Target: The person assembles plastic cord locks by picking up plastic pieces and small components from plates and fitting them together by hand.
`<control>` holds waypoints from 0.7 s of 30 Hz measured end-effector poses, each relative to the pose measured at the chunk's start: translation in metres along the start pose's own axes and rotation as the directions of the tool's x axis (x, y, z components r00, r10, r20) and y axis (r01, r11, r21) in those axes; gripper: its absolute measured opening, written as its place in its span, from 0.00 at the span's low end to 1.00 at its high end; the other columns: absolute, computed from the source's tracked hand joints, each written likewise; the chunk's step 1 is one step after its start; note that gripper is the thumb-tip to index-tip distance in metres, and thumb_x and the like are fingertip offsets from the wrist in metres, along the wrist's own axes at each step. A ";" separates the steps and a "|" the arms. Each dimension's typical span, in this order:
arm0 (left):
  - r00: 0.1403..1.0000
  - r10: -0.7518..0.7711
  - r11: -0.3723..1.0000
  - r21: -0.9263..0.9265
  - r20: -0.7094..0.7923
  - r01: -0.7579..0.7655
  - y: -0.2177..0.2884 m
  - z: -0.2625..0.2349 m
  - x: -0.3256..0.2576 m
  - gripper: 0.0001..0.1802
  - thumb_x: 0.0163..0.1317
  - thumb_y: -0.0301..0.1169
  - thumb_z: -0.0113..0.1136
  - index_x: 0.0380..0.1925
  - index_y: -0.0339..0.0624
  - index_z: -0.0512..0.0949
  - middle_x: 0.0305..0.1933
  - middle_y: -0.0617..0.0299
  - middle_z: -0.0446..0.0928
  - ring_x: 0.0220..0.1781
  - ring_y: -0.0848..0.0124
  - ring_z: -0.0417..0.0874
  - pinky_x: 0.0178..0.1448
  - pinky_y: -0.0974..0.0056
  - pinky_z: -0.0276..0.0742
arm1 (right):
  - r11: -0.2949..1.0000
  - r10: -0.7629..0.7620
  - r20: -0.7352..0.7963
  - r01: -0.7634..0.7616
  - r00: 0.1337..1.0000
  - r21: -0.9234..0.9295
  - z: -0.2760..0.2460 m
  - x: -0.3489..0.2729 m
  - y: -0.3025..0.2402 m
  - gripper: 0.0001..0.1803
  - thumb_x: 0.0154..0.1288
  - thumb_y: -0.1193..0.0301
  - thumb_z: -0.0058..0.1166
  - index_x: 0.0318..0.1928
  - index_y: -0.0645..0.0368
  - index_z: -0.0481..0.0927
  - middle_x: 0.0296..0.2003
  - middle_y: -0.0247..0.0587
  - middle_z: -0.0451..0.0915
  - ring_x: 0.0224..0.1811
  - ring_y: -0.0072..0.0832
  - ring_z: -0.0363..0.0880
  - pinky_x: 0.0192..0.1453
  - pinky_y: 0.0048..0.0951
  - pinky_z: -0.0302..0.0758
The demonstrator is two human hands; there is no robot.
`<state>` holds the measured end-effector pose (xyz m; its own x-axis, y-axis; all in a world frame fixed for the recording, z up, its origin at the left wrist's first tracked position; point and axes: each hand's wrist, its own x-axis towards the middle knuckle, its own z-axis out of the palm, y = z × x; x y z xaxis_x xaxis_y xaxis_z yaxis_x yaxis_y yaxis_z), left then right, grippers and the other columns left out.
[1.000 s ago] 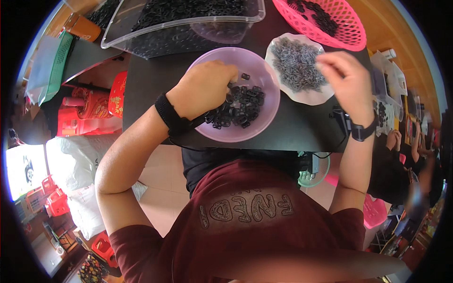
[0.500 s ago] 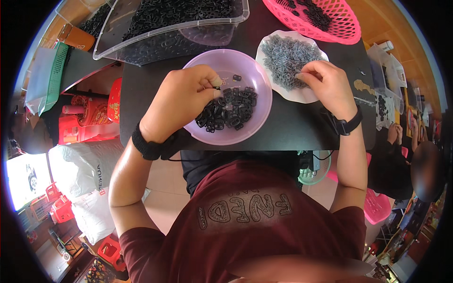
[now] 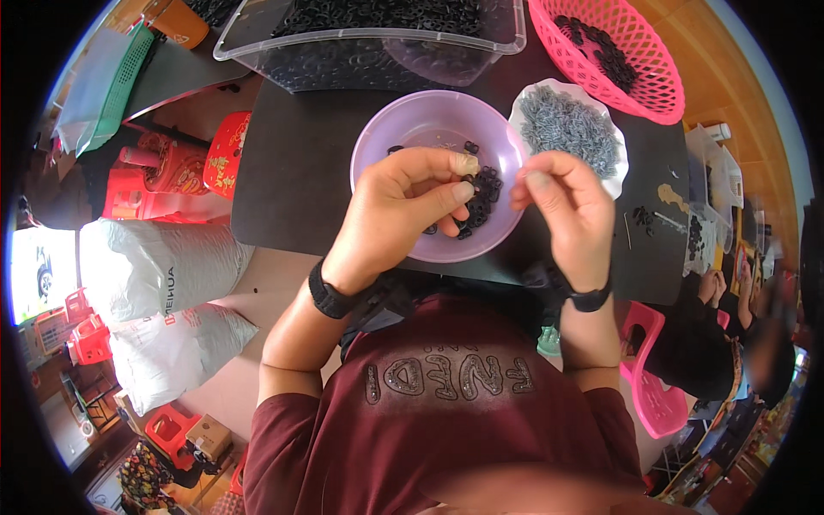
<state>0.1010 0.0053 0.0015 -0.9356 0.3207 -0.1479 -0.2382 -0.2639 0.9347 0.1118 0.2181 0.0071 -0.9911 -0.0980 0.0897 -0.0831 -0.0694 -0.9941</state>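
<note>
Pieces, small and black, lie loose in the lilac bowl below my hands, so I judge plenty is left. The white plate is heaped with grey bits, while the pink basket holds a modest black pile, perhaps work already done. My left hand is drawn nearly to a pinch over the bowl, and my right hand curls by its right rim; what either grips, I cannot tell.
</note>
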 end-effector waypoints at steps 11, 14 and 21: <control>0.979 0.166 0.970 0.200 -0.115 -0.141 -0.006 0.008 -0.012 0.11 0.66 0.21 0.59 0.47 0.31 0.80 0.37 0.58 0.85 0.38 0.75 0.86 0.39 0.72 0.81 | 0.992 0.045 0.052 -0.051 0.998 0.119 0.034 0.000 0.016 0.08 0.71 0.75 0.56 0.46 0.67 0.78 0.36 0.36 0.82 0.36 0.19 0.81 0.44 0.21 0.80; 0.969 0.204 0.961 0.219 -0.140 -0.171 -0.007 0.009 -0.013 0.10 0.66 0.21 0.59 0.46 0.31 0.81 0.35 0.58 0.85 0.37 0.75 0.86 0.39 0.71 0.82 | 0.988 0.044 0.049 -0.051 0.998 0.144 0.036 0.000 0.017 0.08 0.71 0.75 0.56 0.47 0.67 0.78 0.37 0.37 0.83 0.36 0.20 0.82 0.44 0.21 0.80; 0.952 0.278 0.939 0.243 -0.126 -0.242 -0.010 0.009 -0.014 0.10 0.65 0.19 0.60 0.45 0.32 0.80 0.36 0.59 0.85 0.38 0.75 0.87 0.39 0.71 0.82 | 0.983 0.033 0.035 -0.039 0.999 0.177 0.037 -0.001 0.020 0.09 0.71 0.75 0.56 0.47 0.67 0.78 0.37 0.37 0.83 0.36 0.20 0.82 0.44 0.21 0.80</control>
<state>0.1184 0.0119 -0.0024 -0.9900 0.1179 0.0779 0.0657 -0.1041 0.9924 0.1148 0.1802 -0.0105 -0.9892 -0.1345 0.0584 -0.0246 -0.2404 -0.9704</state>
